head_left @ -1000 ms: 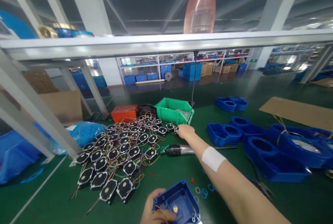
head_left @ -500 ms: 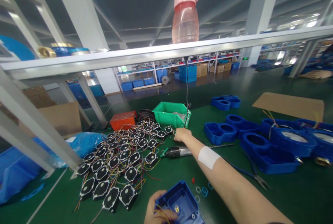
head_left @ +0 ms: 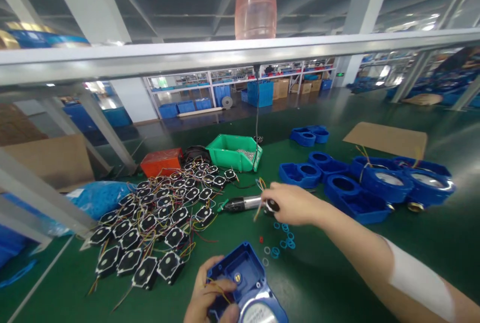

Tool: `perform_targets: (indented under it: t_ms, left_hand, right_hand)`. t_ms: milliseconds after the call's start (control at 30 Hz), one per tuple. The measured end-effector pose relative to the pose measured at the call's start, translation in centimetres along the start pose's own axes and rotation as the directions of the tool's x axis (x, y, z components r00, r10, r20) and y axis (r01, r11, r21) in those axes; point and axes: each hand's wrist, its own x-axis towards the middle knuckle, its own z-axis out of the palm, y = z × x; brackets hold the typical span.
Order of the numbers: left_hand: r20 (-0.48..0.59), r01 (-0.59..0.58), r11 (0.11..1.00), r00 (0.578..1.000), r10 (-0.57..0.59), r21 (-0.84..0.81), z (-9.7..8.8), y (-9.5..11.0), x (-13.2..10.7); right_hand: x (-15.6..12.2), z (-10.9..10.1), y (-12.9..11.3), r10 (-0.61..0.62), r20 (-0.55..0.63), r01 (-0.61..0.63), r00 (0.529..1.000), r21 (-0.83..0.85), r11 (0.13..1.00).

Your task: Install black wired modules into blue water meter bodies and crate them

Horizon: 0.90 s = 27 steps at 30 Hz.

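Note:
My left hand (head_left: 208, 297) grips a blue plastic housing (head_left: 243, 283) at the bottom centre, thumb inside it over thin wires. My right hand (head_left: 290, 203) is above the green table, fingers closed on a small black module with coloured wires (head_left: 267, 204) trailing from it. A large pile of the same black modules (head_left: 157, 213) with tangled wires lies to the left. An electric screwdriver (head_left: 240, 204) lies just left of my right hand.
A green bin (head_left: 230, 153) and an orange box (head_left: 160, 162) stand behind the pile. Several blue housings (head_left: 339, 188) lie at right, and small blue rings (head_left: 283, 240) dot the table. A pink bottle (head_left: 255, 3) stands on the metal rail (head_left: 150, 58). Cardboard (head_left: 386, 138) lies far right.
My right hand has pulled back from the far edge of the pile toward me, now carrying one black module. The view has shifted down and left.

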Motion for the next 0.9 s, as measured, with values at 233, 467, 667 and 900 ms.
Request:
perform_targets:
  t_ms: [233, 467, 667, 900]
  left_hand:
    - [0.233, -0.033, 0.997, 0.972, 0.018, 0.064, -1.8, -0.3, 0.6]
    - [0.259, 0.047, 0.99, 0.963, -0.081, 0.133, -2.1, 0.6, 0.4]
    - [0.277, 0.075, 0.983, 0.953, -0.12, 0.169, -2.4, 0.8, 0.4]
    - [0.272, 0.112, 0.975, 0.948, -0.163, 0.193, -2.4, 0.8, 0.4]
  right_hand:
    - [-9.8, 6.9, -0.7, -0.186, 0.328, 0.183, 0.926, 0.041, 0.982]
    - [-8.1, 9.1, 0.5, -0.368, 0.158, 0.211, 0.916, 0.592, 0.778]
    - [-4.3, 13.2, 0.1, -0.414, 0.078, 0.064, 0.907, 0.946, 0.318]
    - [-1.5, 15.2, -0.2, -0.17, -0.003, 0.048, 0.986, 0.964, 0.26]
